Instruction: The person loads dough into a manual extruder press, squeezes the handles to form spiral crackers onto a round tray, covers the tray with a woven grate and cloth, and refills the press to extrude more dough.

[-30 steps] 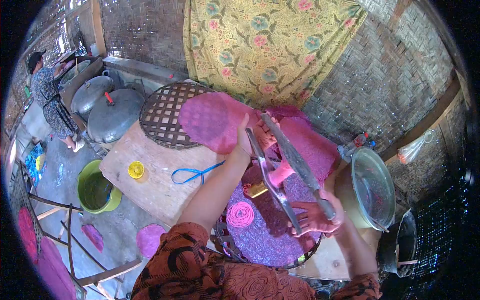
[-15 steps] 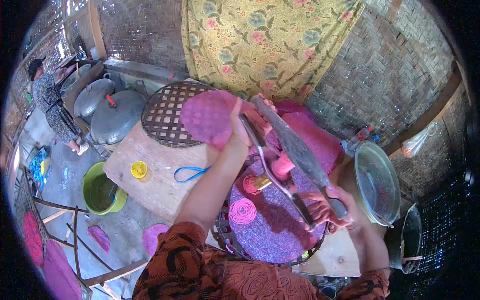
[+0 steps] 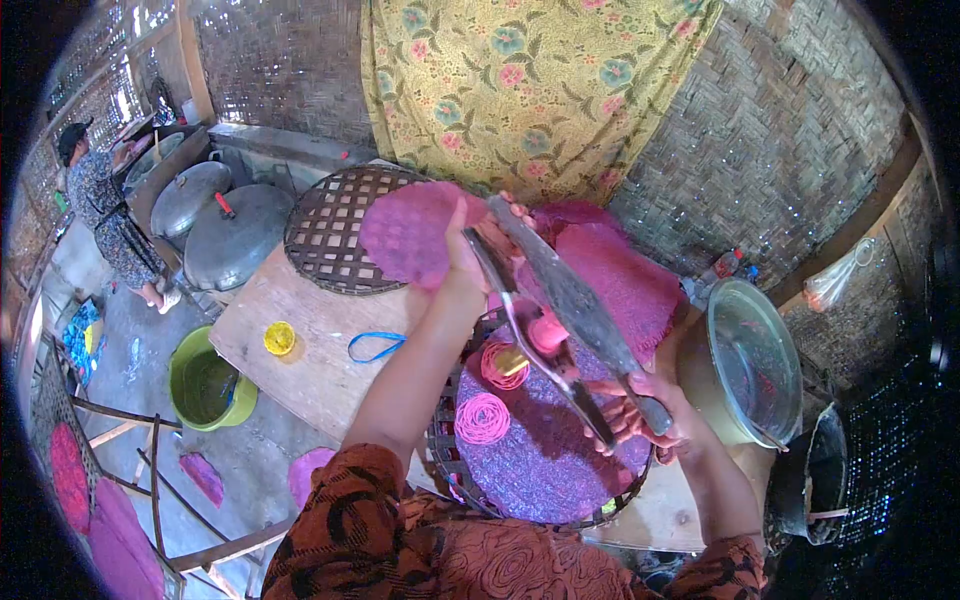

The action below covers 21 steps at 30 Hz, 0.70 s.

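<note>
While its two long, worn bars slant across the picture, the press (image 3: pixel 587 307) is held above the round tray (image 3: pixel 437 425), its pink plunger (image 3: pixel 547 333) between the bars and one brass-coloured cylinder (image 3: pixel 513 360) pointing down. The left hand (image 3: pixel 468 262) grips the far ends of both bars; the right hand (image 3: pixel 655 400) is closed round the near ends, fingers spread about the lower one.

Two coils (image 3: pixel 483 418) of thin pink strands, roughly round, lie on the speckled purple sheet (image 3: pixel 555 460) in the tray, one directly below the cylinder. Beyond the tray are rough-textured pink sheets (image 3: pixel 610 265), how many I cannot tell, below one floral cloth (image 3: pixel 540 70) on the plaited wall (image 3: pixel 750 150).

Left of the tray, the plywood surface (image 3: pixel 315 312) bears one yellow cup (image 3: pixel 279 338), one blue loop (image 3: pixel 372 360) and one openwork basket (image 3: pixel 318 228) partly covered by a single thin pink disc (image 3: pixel 418 235). Farther left stand one green bucket (image 3: pixel 184 380) and two lidded metal pans (image 3: pixel 235 240), with one person (image 3: pixel 100 205) past them. Right of the tray sits one wide tub (image 3: pixel 705 375).
</note>
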{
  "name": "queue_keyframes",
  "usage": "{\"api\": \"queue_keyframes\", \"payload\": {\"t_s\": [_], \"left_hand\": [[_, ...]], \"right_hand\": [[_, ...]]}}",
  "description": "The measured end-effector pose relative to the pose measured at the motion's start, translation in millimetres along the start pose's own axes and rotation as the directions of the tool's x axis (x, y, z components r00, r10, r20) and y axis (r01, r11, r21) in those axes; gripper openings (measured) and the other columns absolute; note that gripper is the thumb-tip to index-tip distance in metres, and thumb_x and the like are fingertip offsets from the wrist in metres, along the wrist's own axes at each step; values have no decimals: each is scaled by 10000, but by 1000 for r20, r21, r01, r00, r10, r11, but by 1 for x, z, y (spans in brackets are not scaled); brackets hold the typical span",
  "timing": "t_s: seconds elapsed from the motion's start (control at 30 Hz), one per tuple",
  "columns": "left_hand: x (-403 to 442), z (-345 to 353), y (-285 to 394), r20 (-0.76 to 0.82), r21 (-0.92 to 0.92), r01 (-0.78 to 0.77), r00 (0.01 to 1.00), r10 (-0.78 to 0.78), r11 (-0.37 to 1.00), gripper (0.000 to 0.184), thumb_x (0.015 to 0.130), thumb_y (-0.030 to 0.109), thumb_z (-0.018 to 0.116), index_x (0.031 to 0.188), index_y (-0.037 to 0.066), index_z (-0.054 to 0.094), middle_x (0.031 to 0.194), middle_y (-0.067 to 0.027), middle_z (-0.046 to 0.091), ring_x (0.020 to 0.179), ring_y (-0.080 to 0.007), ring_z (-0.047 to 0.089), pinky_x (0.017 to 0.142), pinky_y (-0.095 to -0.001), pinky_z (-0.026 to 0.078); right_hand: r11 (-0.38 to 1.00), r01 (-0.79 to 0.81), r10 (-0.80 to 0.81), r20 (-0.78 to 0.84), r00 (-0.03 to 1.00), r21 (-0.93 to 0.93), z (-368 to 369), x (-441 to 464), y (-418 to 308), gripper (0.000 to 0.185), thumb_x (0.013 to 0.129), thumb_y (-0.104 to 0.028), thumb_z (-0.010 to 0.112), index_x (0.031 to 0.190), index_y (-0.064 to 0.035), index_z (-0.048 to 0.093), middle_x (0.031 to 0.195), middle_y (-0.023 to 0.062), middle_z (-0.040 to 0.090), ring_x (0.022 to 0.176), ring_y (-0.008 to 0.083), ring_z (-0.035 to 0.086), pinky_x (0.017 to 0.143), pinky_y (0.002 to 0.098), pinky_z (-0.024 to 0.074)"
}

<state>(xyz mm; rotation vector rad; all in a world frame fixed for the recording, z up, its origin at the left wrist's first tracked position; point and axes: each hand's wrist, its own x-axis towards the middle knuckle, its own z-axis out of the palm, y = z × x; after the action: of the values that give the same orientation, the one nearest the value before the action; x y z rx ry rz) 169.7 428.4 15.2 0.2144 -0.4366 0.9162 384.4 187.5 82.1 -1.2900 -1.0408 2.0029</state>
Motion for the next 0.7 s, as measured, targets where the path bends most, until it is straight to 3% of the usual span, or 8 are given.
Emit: {"api": "queue_keyframes", "payload": {"t_s": [0.03,0.1,0.27,0.37,0.5,0.53,0.63,0.7], "left_hand": [[-2,-3,-7,-4,1,-4,1000,4,1000,593,834,628,401,1005,75,531,898,-118,563,895,-302,537,824,-406,455],[0,-10,-23,-160,55,-92,982,100,994,576,825,620,434,996,80,538,900,-111,568,892,-295,540,825,-398,458],[20,-45,-17,26,-13,3,1000,-3,1000,513,823,589,480,963,99,533,836,-88,567,853,-279,539,779,-397,463],[26,-44,4,43,47,76,996,-78,996,503,829,586,475,951,100,530,827,-86,563,859,-279,535,761,-396,464],[43,-21,24,-17,122,46,999,-45,991,533,850,597,412,959,90,534,859,-84,578,900,-271,549,754,-384,473],[49,-14,19,-24,239,-62,997,70,969,553,857,596,393,936,71,546,869,-90,589,914,-267,558,725,-378,484],[64,-20,13,22,167,12,1000,-16,986,566,862,585,388,905,47,559,880,-96,594,909,-271,562,740,-371,485],[63,-32,-7,3,154,-40,999,40,987,563,857,569,409,886,30,566,883,-104,596,882,-268,564,792,-364,470]], "right_hand": [[1000,-4,4,4,1000,1,-3,-4,1,726,841,-508,483,1309,37,380,959,264,620,790,330,653,694,400,547],[999,-30,29,-65,997,-18,-11,-12,1,720,838,-499,490,1313,31,378,958,262,621,789,328,653,698,404,544],[996,-12,2,-111,994,-90,-30,14,16,677,839,-502,503,1272,13,434,981,228,627,804,313,648,711,410,537],[992,79,-86,-73,994,-94,-31,38,26,662,848,-498,500,1275,4,435,1003,209,626,799,309,646,725,410,532],[998,59,-59,11,998,-22,-25,38,3,728,847,-526,493,1317,19,389,1036,213,614,911,296,625,834,399,495],[996,65,-63,45,997,-54,-32,35,-3,828,827,-597,476,1338,41,349,1087,274,577,960,345,610,873,445,475],[999,-33,33,50,998,-19,-35,15,-30,829,839,-642,416,1329,25,367,1044,232,609,960,312,613,863,407,483],[996,-56,55,-13,998,-74,-43,10,-35,855,822,-682,400,1304,24,394,1023,253,608,942,321,620,847,418,491]]}}
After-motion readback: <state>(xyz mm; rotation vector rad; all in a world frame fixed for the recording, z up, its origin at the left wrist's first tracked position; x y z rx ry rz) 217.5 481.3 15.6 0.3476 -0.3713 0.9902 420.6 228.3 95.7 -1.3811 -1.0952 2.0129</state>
